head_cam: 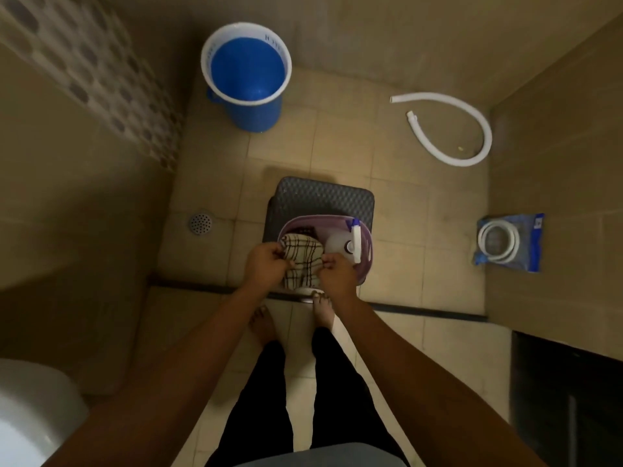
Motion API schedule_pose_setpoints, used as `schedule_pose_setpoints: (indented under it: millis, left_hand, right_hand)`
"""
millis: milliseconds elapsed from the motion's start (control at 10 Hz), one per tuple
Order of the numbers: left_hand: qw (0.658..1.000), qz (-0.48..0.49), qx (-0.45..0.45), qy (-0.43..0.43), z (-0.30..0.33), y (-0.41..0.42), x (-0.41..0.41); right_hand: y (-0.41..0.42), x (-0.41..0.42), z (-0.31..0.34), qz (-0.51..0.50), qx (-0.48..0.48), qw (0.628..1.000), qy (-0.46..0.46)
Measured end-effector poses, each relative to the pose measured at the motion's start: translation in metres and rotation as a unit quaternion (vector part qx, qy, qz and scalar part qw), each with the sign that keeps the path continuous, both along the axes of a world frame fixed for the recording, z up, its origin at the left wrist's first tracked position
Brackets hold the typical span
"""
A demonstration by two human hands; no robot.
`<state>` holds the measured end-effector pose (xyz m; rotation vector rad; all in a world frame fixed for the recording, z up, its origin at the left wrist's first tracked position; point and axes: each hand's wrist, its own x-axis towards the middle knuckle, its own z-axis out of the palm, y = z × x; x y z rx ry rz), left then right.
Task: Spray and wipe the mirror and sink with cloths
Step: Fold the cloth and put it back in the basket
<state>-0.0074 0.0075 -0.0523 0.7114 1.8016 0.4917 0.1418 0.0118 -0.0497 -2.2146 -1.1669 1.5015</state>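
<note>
A cream cloth with dark checks [302, 259] hangs between my two hands above a purple basket [367, 254]. My left hand [266, 266] pinches its left edge and my right hand [337, 273] pinches its right edge. A white spray bottle [349, 242] with a blue and white trigger head lies inside the basket, to the right of the cloth. The basket stands on a dark grey stool [320, 198] on the tiled floor. Mirror and sink basin are out of view, apart from a white rounded fixture [30, 409] at the bottom left.
A blue bucket [247, 77] with a white rim stands at the far wall. A white hose [451, 126] curls on the floor at the right. A bagged coiled hose [509, 242] lies by the right wall. A floor drain [200, 223] sits left of the stool. My bare feet [323, 311] stand behind a dark threshold strip.
</note>
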Motion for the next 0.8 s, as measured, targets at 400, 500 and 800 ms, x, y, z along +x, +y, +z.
schedule_pose_setpoints:
  millis: [400,500,800]
  left_hand:
    - [0.999,0.018,-0.024,-0.012,-0.032,0.036,0.023]
    - [0.999,-0.006,-0.035,0.013,-0.046,0.041,0.024]
    - [0.976,-0.123,-0.025,0.18,-0.06,0.039,0.025]
  right_hand:
    - [-0.02,-0.002,-0.011,0.108,0.118,0.984,-0.082]
    - [-0.017,-0.002,-0.031,0.154,0.098,0.981,-0.07]
    - [0.008,-0.023,-0.076,0.197,0.003,0.98,0.003]
